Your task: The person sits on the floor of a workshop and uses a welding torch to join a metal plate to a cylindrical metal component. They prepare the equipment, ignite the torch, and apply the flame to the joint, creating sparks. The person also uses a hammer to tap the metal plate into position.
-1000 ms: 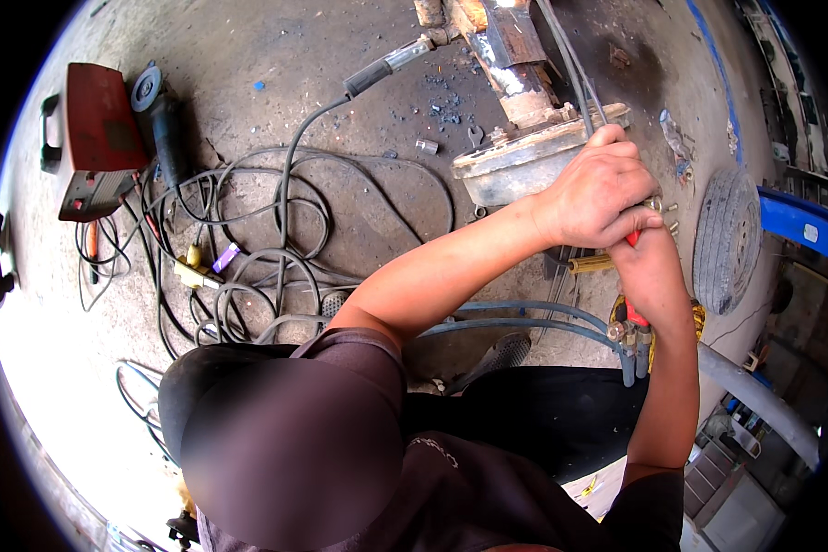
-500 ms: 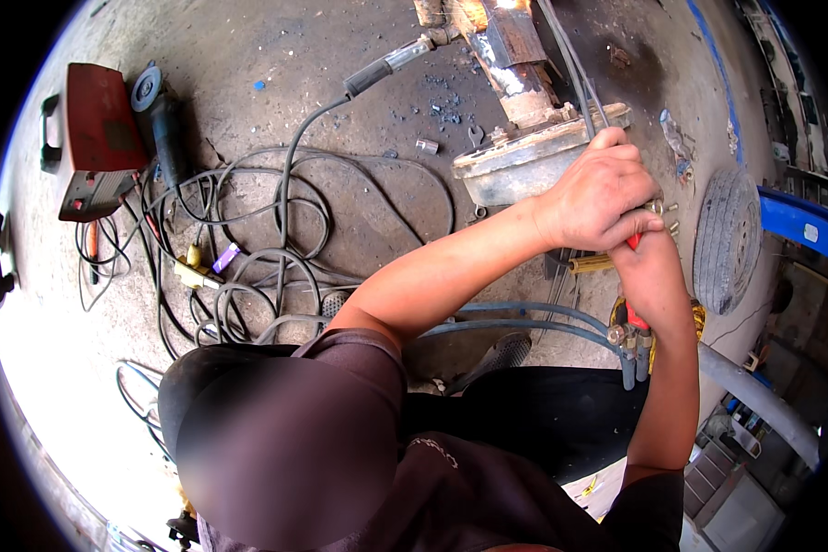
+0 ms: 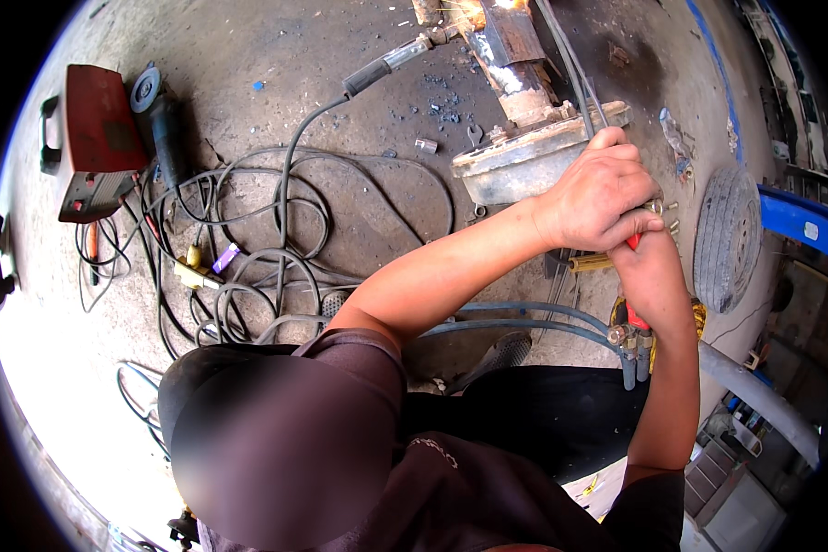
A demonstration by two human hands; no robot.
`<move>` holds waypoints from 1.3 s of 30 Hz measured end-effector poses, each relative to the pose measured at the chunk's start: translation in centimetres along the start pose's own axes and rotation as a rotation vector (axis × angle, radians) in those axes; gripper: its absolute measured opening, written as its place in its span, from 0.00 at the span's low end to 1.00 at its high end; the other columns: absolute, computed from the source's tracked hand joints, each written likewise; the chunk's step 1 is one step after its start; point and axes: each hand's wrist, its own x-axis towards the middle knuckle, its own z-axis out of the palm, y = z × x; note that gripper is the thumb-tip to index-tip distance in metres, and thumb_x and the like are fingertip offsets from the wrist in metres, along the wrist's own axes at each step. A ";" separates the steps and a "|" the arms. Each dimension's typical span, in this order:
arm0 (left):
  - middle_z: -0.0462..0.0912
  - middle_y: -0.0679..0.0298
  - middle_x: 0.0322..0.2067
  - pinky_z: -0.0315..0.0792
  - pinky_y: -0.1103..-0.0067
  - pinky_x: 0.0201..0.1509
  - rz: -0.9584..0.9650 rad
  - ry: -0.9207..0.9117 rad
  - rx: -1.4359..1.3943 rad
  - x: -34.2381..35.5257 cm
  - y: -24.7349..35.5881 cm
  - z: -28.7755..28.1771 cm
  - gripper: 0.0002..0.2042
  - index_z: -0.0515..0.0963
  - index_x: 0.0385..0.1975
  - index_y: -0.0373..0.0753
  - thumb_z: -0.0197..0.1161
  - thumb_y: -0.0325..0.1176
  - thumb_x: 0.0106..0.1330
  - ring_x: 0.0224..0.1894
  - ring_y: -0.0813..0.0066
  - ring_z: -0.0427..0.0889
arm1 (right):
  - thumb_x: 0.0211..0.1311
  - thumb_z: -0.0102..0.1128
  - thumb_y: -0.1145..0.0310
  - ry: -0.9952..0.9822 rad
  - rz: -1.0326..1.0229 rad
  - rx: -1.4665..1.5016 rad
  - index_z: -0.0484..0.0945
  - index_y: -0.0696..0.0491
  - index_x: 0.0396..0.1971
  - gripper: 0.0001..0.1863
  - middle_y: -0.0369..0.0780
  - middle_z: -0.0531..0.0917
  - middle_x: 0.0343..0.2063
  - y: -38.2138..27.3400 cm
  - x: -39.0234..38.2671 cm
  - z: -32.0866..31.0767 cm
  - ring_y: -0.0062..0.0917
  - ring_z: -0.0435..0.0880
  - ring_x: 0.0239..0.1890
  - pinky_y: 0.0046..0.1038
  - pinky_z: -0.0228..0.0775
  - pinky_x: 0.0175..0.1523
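Observation:
My left hand (image 3: 603, 189) is closed around the metal tubes of a cutting torch (image 3: 569, 69), whose tip runs out of the top of the view. Just behind it, my right hand (image 3: 649, 262) wraps the torch handle, its fingers partly hidden under the left hand. Red parts and brass valves (image 3: 629, 336) show below the right wrist, where two blue-grey hoses (image 3: 524, 317) join. Beyond my hands lies a rusty metal workpiece (image 3: 520, 78) with a round, drum-like end (image 3: 543, 161). Orange glows on its upper part.
A cable-fed clamp or holder (image 3: 386, 72) touches the workpiece. A red welding machine (image 3: 106, 129), an angle grinder (image 3: 166, 138) and tangled cables (image 3: 285, 221) lie at left. A tyre (image 3: 729, 241) and a blue beam (image 3: 800, 221) are at right. A spanner (image 3: 475, 135) and a socket (image 3: 427, 145) lie nearby.

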 end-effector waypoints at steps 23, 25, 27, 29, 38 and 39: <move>0.85 0.60 0.25 0.70 0.66 0.46 0.204 -1.077 0.172 13.1 8.1 6.4 0.08 0.86 0.26 0.41 0.65 0.38 0.55 0.38 0.60 0.83 | 0.62 0.75 0.65 0.347 0.078 0.419 0.82 0.61 0.38 0.15 0.36 0.82 0.25 5.7 -6.8 -3.1 0.18 0.76 0.17 0.23 0.70 0.21; 0.85 0.60 0.26 0.70 0.66 0.46 0.204 -1.069 0.255 13.4 9.0 8.4 0.09 0.86 0.26 0.41 0.63 0.38 0.57 0.39 0.59 0.83 | 0.64 0.71 0.68 0.406 0.082 0.350 0.81 0.62 0.41 0.14 0.37 0.82 0.25 8.2 -6.8 -3.6 0.19 0.79 0.18 0.26 0.72 0.22; 0.84 0.60 0.27 0.70 0.66 0.45 0.237 -0.922 0.324 12.1 9.4 10.5 0.09 0.84 0.25 0.40 0.62 0.38 0.59 0.39 0.58 0.82 | 0.65 0.69 0.69 0.409 0.149 0.399 0.80 0.62 0.44 0.14 0.38 0.83 0.25 9.6 -7.0 -4.4 0.20 0.80 0.18 0.27 0.72 0.21; 0.83 0.60 0.28 0.70 0.66 0.45 0.297 -0.560 0.414 11.6 11.0 12.1 0.10 0.82 0.25 0.39 0.63 0.39 0.60 0.40 0.59 0.82 | 0.62 0.66 0.70 0.553 -0.003 0.268 0.79 0.59 0.45 0.14 0.40 0.85 0.31 13.1 -6.8 -4.9 0.26 0.86 0.36 0.30 0.77 0.39; 0.83 0.55 0.29 0.79 0.64 0.38 -0.324 -0.812 0.394 2.4 13.7 16.3 0.20 0.76 0.31 0.37 0.65 0.51 0.65 0.36 0.55 0.85 | 0.67 0.69 0.60 0.450 0.232 0.821 0.73 0.50 0.28 0.15 0.27 0.69 0.18 17.4 -7.6 -10.2 0.12 0.67 0.18 0.21 0.62 0.22; 0.83 0.54 0.29 0.79 0.63 0.38 -0.320 -0.862 0.381 1.4 13.5 17.2 0.20 0.76 0.31 0.37 0.65 0.52 0.65 0.35 0.54 0.86 | 0.67 0.69 0.60 0.440 0.210 0.818 0.73 0.50 0.28 0.15 0.27 0.69 0.18 17.9 -7.3 -10.1 0.12 0.67 0.17 0.21 0.62 0.21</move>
